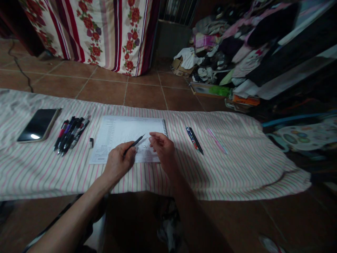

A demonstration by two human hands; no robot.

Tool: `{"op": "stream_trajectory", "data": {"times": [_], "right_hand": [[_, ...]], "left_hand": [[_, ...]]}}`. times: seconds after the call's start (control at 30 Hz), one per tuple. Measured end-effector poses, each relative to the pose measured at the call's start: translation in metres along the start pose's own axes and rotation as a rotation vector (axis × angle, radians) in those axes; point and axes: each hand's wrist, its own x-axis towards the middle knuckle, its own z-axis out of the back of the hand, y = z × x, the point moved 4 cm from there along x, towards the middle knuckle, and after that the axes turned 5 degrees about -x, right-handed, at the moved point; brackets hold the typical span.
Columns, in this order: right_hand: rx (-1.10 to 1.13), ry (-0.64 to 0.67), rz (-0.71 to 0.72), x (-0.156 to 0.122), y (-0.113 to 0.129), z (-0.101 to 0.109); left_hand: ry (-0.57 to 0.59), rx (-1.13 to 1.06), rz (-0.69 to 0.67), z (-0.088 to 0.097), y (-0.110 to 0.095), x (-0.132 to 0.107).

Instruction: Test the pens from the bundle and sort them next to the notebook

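My left hand (121,157) is closed around a dark pen (137,141), whose thin tip points up and to the right. Beside that tip, my right hand (164,147) has loosely bent fingers with gaps between them, and nothing shows in them. Under both hands lies a spiral notebook (105,128) with a printed sheet at its left side. A small shiny metal piece (143,146) is on the page between the hands. Left of the notebook rests a small black and silver piece (91,143), perhaps a pen part.
A bundle of several pens (70,135) and a phone (39,124) lie on the left of the striped cloth (244,168). To the right are two dark pens (195,140) and a pink and white pen (217,141). Piled clothes (223,45) stand beyond.
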Motion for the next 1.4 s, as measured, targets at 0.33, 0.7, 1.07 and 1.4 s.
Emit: {"op": "stream_trajectory", "data": {"times": [0.33, 0.7, 1.07, 1.4], "right_hand": [[-0.608, 0.123, 0.315, -0.006, 0.001, -0.013], [-0.809, 0.165, 0.366, -0.008, 0.002, -0.019], [-0.139, 0.053, 0.045, 0.003, -0.004, -0.005], [0.247, 0.05, -0.262, -0.002, 0.001, -0.001]], "left_hand": [[-0.006, -0.066, 0.048, 0.006, -0.001, 0.0], [0.024, -0.28, 0.125, 0.009, -0.003, 0.001], [0.036, -0.08, 0.108, 0.005, 0.004, 0.001], [0.065, 0.042, 0.051, 0.002, -0.005, -0.002]]}}
